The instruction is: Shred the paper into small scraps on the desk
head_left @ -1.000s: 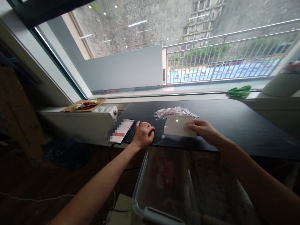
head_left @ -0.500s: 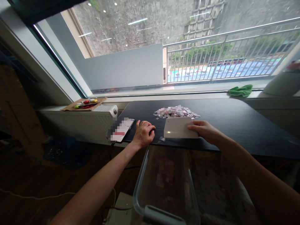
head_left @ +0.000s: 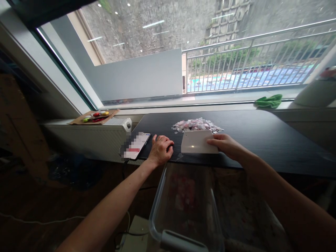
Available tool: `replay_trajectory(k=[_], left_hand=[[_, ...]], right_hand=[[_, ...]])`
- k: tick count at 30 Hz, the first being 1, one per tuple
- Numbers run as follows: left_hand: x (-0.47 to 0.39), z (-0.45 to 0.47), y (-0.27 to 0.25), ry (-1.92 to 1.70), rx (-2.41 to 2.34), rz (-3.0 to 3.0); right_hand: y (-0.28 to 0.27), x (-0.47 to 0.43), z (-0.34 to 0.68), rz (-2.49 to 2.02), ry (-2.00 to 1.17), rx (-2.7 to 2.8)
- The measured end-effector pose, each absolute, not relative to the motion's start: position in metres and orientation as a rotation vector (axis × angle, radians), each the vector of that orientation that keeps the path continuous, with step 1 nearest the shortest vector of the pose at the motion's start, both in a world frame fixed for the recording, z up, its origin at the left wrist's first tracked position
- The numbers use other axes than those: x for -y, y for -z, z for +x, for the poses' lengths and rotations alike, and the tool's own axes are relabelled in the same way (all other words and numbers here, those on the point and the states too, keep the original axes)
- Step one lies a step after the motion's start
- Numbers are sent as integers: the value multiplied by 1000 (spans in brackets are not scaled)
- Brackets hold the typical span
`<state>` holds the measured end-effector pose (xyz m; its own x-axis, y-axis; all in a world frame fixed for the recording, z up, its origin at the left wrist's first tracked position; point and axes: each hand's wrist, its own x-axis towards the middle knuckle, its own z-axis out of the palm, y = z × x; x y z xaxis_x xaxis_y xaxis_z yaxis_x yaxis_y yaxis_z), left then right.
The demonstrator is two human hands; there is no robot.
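Observation:
My right hand (head_left: 225, 145) grips the right end of a flat white scraper (head_left: 198, 142), thumb on its near face. The scraper stands tilted on the black table (head_left: 252, 136), just in front of a heap of small paper-like scraps (head_left: 198, 124), and hides the heap's lower edge. My left hand (head_left: 160, 149) rests on the table near its front edge, fingers loosely bent and thumb apart, with nothing seen in it. Below that edge is a clear plastic bin (head_left: 157, 206) with some reddish and pale pieces inside. A few scraps (head_left: 179, 156) lie left of the scraper.
A phone (head_left: 139, 145) lies left of my left hand. On the radiator (head_left: 89, 138) is a piece of cardboard (head_left: 78, 119) with colourful items. A green cloth (head_left: 269, 100) lies on the windowsill. A pale box (head_left: 135, 231) and cables are on the floor.
My right hand and the scraper have shifted slightly left. The small bit of scraps by the scraper's lower left corner shows less. My left hand stays in place.

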<state>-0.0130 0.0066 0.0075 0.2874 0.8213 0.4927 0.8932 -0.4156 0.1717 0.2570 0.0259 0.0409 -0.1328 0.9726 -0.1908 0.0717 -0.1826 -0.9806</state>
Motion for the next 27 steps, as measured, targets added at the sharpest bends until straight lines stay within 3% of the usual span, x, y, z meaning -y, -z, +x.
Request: replay_trajectory(k=[12, 27], left_hand=[[-8, -13, -6, 788, 1607, -2403], [-7, -12, -7, 795, 1624, -2398]], right_hand=[[-47, -18, 254, -1284, -1572, 1390], [-58, -12, 268, -1310, -1410, 1405]])
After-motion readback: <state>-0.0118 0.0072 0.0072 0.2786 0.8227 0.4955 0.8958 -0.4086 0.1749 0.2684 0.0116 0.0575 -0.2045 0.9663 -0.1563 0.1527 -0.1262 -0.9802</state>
